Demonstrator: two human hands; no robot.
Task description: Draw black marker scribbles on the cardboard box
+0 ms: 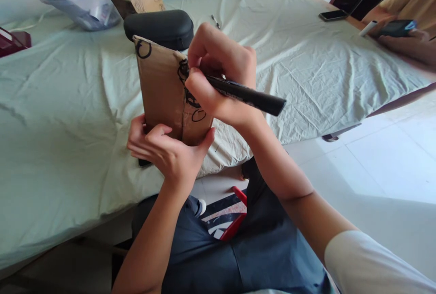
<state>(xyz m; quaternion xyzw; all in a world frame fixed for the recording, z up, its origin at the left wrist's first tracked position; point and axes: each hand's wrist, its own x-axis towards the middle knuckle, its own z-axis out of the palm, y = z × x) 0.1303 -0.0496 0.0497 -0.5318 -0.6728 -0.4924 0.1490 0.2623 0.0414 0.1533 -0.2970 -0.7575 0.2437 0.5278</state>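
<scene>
My left hand (172, 151) holds a box (160, 89), long axis near to far; my right hand (231, 64) pinches a marker (250, 96) pointing left, tip seemingly on the box.

Apparently a home room, with a cloth-draped table (306, 67) and tiled floor (391, 157).

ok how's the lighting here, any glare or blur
In the head view, bright light falls on the floor at right; soft shadows mark folds in the cloth; the cardboard box and black marker look fairly clear, while the other person's hand at the right edge looks smeared.
</scene>
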